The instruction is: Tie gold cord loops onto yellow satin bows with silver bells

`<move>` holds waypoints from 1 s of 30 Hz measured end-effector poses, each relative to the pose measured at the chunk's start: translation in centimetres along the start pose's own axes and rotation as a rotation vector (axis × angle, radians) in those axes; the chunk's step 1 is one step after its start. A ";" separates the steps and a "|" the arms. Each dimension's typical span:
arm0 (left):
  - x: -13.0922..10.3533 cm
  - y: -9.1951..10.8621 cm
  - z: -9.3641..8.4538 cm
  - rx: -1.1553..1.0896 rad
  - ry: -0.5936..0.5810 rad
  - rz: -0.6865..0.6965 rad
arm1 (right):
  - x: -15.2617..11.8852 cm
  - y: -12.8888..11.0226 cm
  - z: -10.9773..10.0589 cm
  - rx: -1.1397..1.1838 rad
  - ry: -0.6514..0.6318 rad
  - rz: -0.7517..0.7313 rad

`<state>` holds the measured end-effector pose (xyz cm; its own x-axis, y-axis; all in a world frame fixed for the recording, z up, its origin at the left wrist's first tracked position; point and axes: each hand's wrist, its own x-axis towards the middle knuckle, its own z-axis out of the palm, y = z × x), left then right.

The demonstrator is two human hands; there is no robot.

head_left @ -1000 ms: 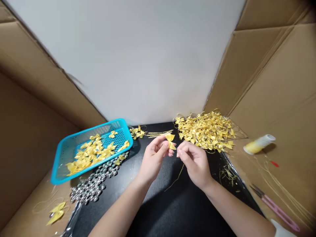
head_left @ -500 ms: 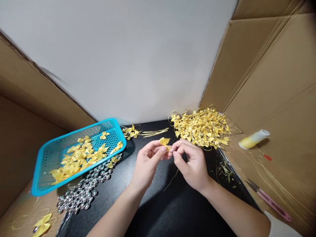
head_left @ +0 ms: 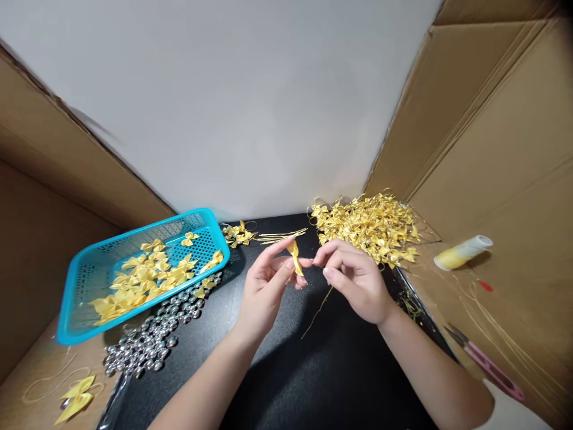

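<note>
Between the thumb and fingers of my left hand (head_left: 268, 286) is a small yellow ribbon bow (head_left: 295, 260), turned nearly edge-on. My right hand (head_left: 353, 278) is a little to the right, its thumb and fingers pinched on a thin thread. A needle may be at those fingertips, but it is too small to make out. Below the right fingers a length of yellow thread (head_left: 319, 312) hangs over the black work surface (head_left: 286, 382). Both hands are above the middle of that surface.
On the left, a blue basket (head_left: 67, 298) holds yellow bows, beside silver bells or beads (head_left: 143, 346). Finished-looking bows (head_left: 367, 230) are heaped at the back right. Gold cords (head_left: 282, 236) lie at the back. Pink-handled snips (head_left: 487, 364) and a thread spool (head_left: 463, 254) are on the right.
My right hand has moved slightly right, away from the left, drawing thread. In my left hand the bow has turned from facing sideways to more upright and edge-on.
</note>
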<state>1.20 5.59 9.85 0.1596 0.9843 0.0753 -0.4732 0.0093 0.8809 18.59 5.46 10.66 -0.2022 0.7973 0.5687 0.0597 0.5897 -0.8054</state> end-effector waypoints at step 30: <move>-0.3 -0.2 1.4 -0.874 0.007 -0.458 | -0.4 -0.5 0.8 -0.190 -0.042 -0.089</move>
<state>2.44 5.03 10.24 0.4834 0.8541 -0.1920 -0.8410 0.5139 0.1690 17.90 4.76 10.74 -0.2552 0.7372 0.6256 0.2224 0.6745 -0.7040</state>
